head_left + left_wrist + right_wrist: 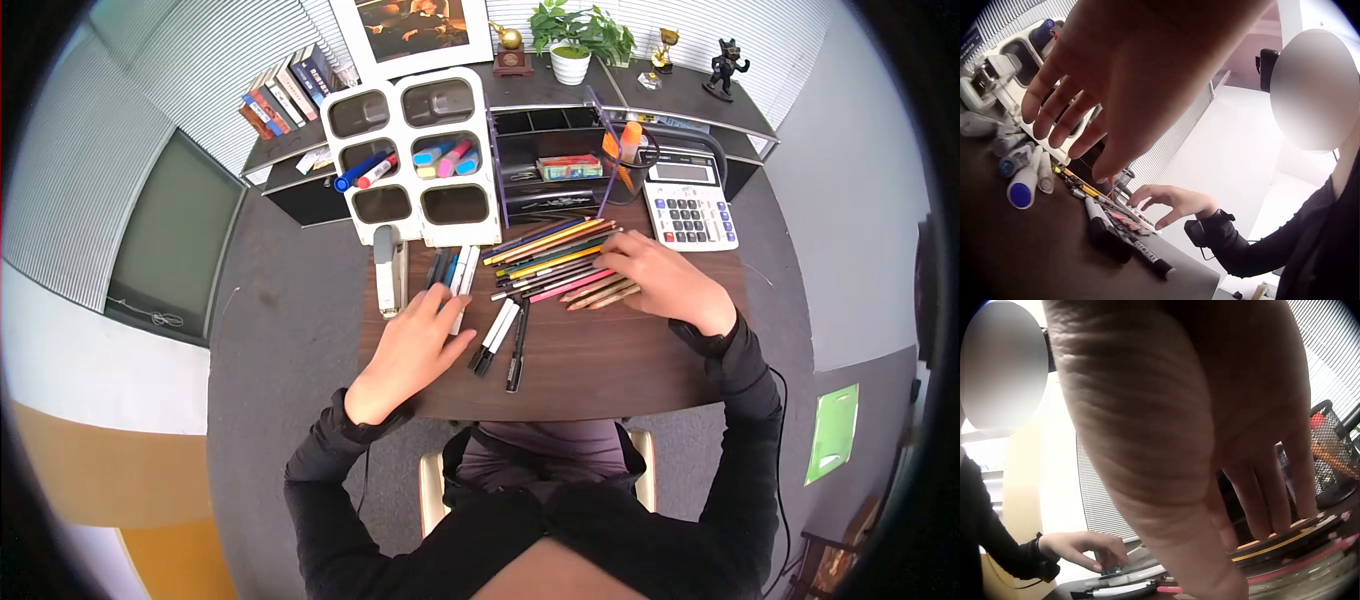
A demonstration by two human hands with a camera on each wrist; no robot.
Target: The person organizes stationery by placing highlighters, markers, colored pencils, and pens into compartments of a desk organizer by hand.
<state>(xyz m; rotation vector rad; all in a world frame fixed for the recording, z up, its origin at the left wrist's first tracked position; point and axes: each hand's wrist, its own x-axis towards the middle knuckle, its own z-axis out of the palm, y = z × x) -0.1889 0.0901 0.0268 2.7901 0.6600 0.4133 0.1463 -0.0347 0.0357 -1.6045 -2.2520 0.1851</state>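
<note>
Looking down from the head view, the left hand [415, 335] lies flat on the dark bench [600, 370], fingers straight and spread, fingertips on the white markers [462, 280] near the rear left part of the bench; it holds nothing. The right hand [665, 280] rests on the row of coloured pencils [555, 258] near the rear middle, fingers loosely extended over them, gripping none. Black and white pens [503, 335] lie between the hands. A stapler [388, 270] sits by the left edge, a white compartment organiser [415, 150] and a calculator [688, 205] stand along the rear edge.

Left wrist view: the left hand [1129, 81] hovers open, fingers straight, just above the markers [1022, 184]; black pens [1122, 237] lie beyond; the right hand [1169, 203] arches over the pencils.

Right wrist view: the right hand [1210, 425] fills the frame, fingers straight, tips touching the pencils [1291, 547]. The left hand [1085, 547] touches the markers [1122, 581].
</note>
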